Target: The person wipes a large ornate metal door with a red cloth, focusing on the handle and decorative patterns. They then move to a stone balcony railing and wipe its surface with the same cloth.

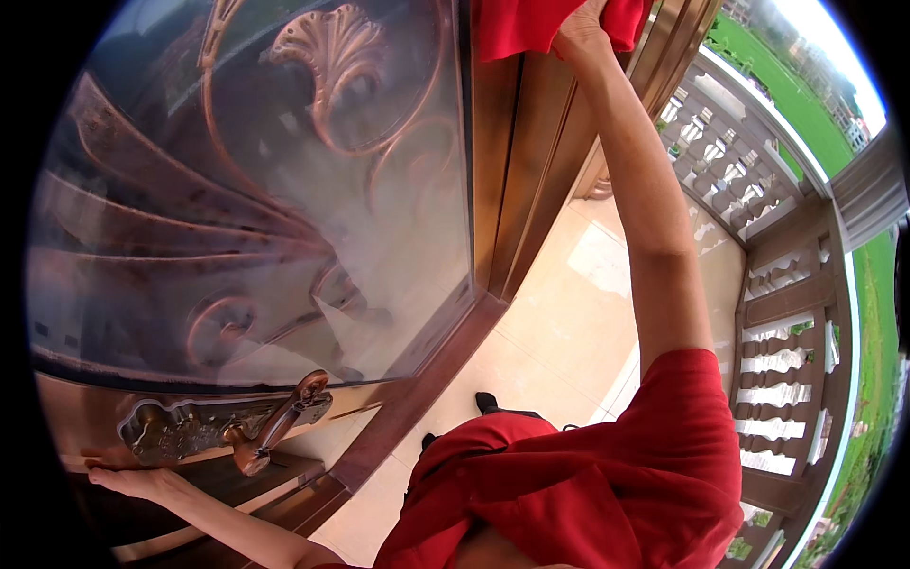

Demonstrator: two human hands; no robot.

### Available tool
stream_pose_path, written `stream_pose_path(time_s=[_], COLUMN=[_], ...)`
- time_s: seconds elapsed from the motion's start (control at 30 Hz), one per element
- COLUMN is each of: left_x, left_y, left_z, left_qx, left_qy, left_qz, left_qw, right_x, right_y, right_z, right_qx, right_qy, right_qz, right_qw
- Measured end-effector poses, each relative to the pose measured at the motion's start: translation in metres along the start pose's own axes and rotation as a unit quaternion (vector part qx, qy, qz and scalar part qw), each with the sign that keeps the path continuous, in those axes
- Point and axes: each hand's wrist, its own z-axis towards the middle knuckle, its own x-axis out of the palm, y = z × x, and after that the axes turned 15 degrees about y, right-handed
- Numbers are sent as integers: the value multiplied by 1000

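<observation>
A red cloth (530, 25) is in my right hand (583, 30), up against the copper-coloured metal door frame (544, 114) at the top. My fingers there are partly hidden by the cloth and cut off by the picture's edge. Low on the left, my left hand (135, 484) lies against the edge of the door (71, 412), just below its ornate handle plate (178, 430). How its fingers are bent is hard to make out. A lever handle (281, 419) sticks out from that plate. Copper-toned scrollwork (327, 50) decorates the dark, reflective glass panel (419, 213).
A brown sill (426, 384) crosses the pale tiled floor (547, 320) near my dark shoes (486, 402). To the right runs a stone balustrade (782, 277) with a column (874, 185). Green fields (782, 92) lie beyond it.
</observation>
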Motion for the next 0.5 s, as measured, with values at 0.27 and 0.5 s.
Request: stream_pose_path(time_s=[0.27,0.5], left_x=[9,4], left_y=[-13,7], left_z=[-2,6], left_qx=[-59,-53], left_qy=[-26,-14], left_qz=[-22,-50], left_qw=[998,997], right_x=[75,116], right_y=[-39,-109], right_z=[-133,-286], right_qx=[-28,-100], right_qy=[37,302], right_qz=[-240,-475], right_qw=[970,820])
